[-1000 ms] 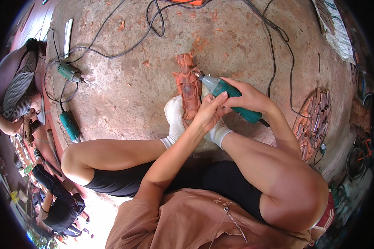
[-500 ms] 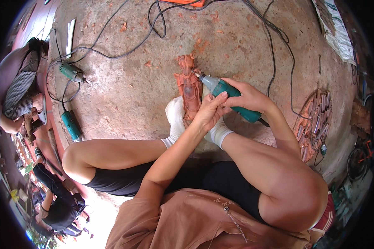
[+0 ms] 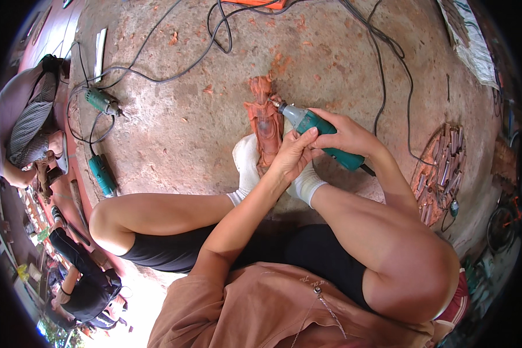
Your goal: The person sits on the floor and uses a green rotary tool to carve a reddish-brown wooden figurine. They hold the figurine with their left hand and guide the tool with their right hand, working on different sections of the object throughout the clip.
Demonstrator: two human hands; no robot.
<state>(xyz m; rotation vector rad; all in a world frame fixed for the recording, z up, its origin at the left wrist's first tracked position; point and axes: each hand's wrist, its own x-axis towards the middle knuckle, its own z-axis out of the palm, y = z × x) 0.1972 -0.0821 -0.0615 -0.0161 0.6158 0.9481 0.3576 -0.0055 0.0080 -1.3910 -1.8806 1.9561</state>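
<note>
A reddish carved wooden figurine (image 3: pixel 267 129) lies on the concrete floor, its lower end between my white-socked feet. Both hands grip a green rotary tool with a grey nose (image 3: pixel 313 123). My right hand (image 3: pixel 345 136) wraps round its body from the right. Against its near side, my left hand (image 3: pixel 296 155) has fingers and thumb closed on it. The tool's thin tip meets or nearly meets the figurine's upper right side; contact is too small to tell. A black cord leaves the tool's rear end.
Two more green power tools, one upper (image 3: pixel 102 101) and one lower (image 3: pixel 102 176), lie at the left. Black cables (image 3: pixel 185 72) cross the floor. Several chisels (image 3: pixel 443 168) are heaped at the right. Two people (image 3: pixel 26 122) sit at far left. A white sack (image 3: pixel 470 43) lies upper right.
Almost nothing differs. The view has shifted very slightly; my hands, the rotary tool and the figurine keep their places relative to one another.
</note>
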